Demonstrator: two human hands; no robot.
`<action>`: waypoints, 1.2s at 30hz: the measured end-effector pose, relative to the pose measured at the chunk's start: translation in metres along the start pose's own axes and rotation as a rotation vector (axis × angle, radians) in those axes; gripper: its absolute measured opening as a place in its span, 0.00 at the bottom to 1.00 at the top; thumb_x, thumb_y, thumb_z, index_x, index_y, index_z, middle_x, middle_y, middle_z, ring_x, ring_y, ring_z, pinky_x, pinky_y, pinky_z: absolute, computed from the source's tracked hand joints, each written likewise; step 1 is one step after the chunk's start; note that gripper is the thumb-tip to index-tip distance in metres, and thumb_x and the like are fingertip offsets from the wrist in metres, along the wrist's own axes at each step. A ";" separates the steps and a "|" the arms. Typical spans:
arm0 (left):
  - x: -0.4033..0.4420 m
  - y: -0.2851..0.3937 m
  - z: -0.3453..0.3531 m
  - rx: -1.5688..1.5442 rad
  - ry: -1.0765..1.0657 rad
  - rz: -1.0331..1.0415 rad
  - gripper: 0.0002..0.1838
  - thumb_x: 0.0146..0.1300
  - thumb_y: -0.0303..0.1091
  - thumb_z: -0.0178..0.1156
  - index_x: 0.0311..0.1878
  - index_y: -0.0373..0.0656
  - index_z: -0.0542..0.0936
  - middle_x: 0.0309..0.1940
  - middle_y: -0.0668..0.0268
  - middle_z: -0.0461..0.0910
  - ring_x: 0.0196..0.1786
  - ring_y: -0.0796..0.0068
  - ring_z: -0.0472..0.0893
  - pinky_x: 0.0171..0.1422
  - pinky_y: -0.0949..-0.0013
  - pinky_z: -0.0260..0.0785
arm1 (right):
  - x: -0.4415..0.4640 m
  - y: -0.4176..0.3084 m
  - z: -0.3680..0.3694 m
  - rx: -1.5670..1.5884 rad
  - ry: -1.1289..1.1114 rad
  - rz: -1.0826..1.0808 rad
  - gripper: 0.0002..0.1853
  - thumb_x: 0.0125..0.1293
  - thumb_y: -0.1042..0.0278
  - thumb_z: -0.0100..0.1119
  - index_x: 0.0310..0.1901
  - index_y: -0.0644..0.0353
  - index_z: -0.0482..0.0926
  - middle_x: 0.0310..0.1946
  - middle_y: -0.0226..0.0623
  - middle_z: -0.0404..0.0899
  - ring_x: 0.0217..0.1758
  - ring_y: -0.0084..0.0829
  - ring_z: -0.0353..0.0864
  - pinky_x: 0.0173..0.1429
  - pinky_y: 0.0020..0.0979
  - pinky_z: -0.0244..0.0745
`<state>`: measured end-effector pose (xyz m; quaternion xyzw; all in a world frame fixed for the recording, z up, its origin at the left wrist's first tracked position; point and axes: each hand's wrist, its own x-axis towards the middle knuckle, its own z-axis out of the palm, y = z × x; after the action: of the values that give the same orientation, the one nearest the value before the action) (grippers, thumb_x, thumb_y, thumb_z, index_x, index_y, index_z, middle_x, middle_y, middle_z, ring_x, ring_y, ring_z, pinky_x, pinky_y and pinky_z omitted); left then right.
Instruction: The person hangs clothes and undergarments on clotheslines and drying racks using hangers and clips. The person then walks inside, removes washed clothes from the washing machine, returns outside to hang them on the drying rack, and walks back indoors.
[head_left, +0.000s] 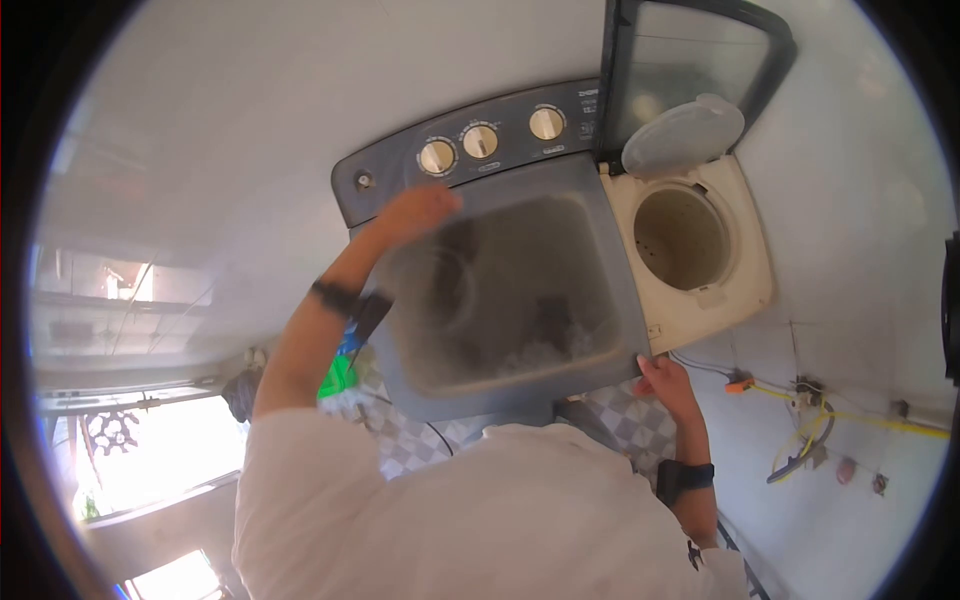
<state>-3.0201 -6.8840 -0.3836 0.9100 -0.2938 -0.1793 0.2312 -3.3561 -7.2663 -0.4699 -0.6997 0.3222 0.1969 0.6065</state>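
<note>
A twin-tub washing machine (400,400) stands before me, its wide grey lid shut over the left tub. My left hand (418,212) is over the lid's upper left part, just below the dials (437,157); it is blurred, and its fingers are hard to make out. My right hand (664,384) is at the machine's front edge, near the lower right corner of the lid, with its fingers partly spread and nothing seen in them. On the right, the spin tub (682,237) is uncovered, its inner lid (683,137) and its outer see-through lid (697,65) raised.
Cables and a yellow hose (880,424) run along the right wall. A green object (338,377) lies on the tiled floor (400,450) at the left, beside the machine. Bright windows (160,455) are at the lower left.
</note>
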 end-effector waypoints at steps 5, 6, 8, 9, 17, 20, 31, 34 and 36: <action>-0.187 0.124 -0.019 0.170 -0.456 0.262 0.52 0.44 0.52 0.75 0.73 0.53 0.62 0.77 0.56 0.48 0.78 0.48 0.48 0.77 0.47 0.47 | -0.049 -0.060 -0.035 0.091 -0.152 -0.138 0.17 0.70 0.57 0.58 0.34 0.67 0.74 0.29 0.47 0.84 0.26 0.30 0.83 0.37 0.29 0.80; -0.211 0.142 -0.029 0.286 -0.504 0.149 0.54 0.41 0.51 0.76 0.74 0.53 0.61 0.78 0.57 0.44 0.78 0.47 0.46 0.77 0.45 0.46 | -0.056 -0.076 -0.040 0.095 -0.142 -0.131 0.17 0.70 0.57 0.58 0.34 0.67 0.74 0.29 0.47 0.84 0.26 0.30 0.83 0.37 0.29 0.80; -0.241 0.167 -0.043 0.347 -0.397 0.008 0.52 0.41 0.45 0.77 0.73 0.53 0.62 0.76 0.56 0.49 0.78 0.47 0.48 0.76 0.43 0.46 | -0.066 -0.111 -0.049 0.164 -0.126 -0.457 0.12 0.70 0.64 0.57 0.37 0.67 0.75 0.30 0.46 0.84 0.29 0.34 0.85 0.45 0.36 0.80; -0.248 0.169 -0.046 0.418 -0.273 -0.146 0.51 0.41 0.38 0.77 0.72 0.52 0.64 0.75 0.55 0.54 0.77 0.47 0.50 0.76 0.42 0.46 | -0.067 -0.132 -0.048 0.248 -0.112 -0.530 0.12 0.70 0.66 0.56 0.40 0.69 0.76 0.32 0.47 0.84 0.33 0.36 0.85 0.50 0.38 0.78; -0.154 0.080 -0.087 0.779 1.096 -0.045 0.38 0.60 0.25 0.64 0.73 0.42 0.58 0.65 0.53 0.66 0.66 0.50 0.65 0.71 0.50 0.55 | -0.019 -0.282 0.026 -0.004 -0.034 -1.428 0.28 0.69 0.74 0.53 0.69 0.65 0.60 0.66 0.43 0.67 0.70 0.40 0.67 0.71 0.40 0.62; -0.119 0.061 -0.117 0.916 1.150 0.061 0.36 0.63 0.40 0.64 0.70 0.37 0.60 0.58 0.53 0.70 0.63 0.53 0.69 0.69 0.51 0.55 | -0.015 -0.265 0.037 -0.122 -0.117 -1.143 0.30 0.69 0.72 0.54 0.71 0.62 0.57 0.70 0.39 0.60 0.71 0.40 0.65 0.73 0.40 0.59; -0.052 0.021 -0.126 0.936 1.111 -0.109 0.45 0.65 0.51 0.62 0.74 0.36 0.51 0.73 0.46 0.50 0.75 0.43 0.51 0.75 0.46 0.48 | 0.099 -0.023 -0.068 -0.789 0.135 -0.462 0.36 0.70 0.56 0.55 0.72 0.63 0.53 0.71 0.49 0.58 0.75 0.47 0.55 0.76 0.47 0.48; -0.052 0.016 -0.128 0.990 1.087 -0.067 0.48 0.61 0.55 0.64 0.72 0.32 0.55 0.71 0.36 0.50 0.74 0.34 0.51 0.73 0.40 0.49 | 0.114 0.006 -0.067 -1.030 0.347 -0.379 0.33 0.71 0.54 0.51 0.71 0.62 0.56 0.69 0.49 0.61 0.75 0.47 0.56 0.74 0.58 0.44; -0.055 0.016 -0.117 0.863 1.151 -0.099 0.47 0.61 0.52 0.64 0.72 0.32 0.55 0.71 0.36 0.50 0.72 0.32 0.51 0.72 0.38 0.49 | 0.132 0.019 -0.063 -1.080 0.411 -0.451 0.31 0.72 0.52 0.48 0.71 0.60 0.58 0.68 0.48 0.63 0.74 0.45 0.57 0.74 0.61 0.42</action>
<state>-3.0151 -6.8246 -0.2675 0.8826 -0.1285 0.4505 -0.0389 -3.2827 -7.3570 -0.5598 -0.9823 0.1315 0.0602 0.1191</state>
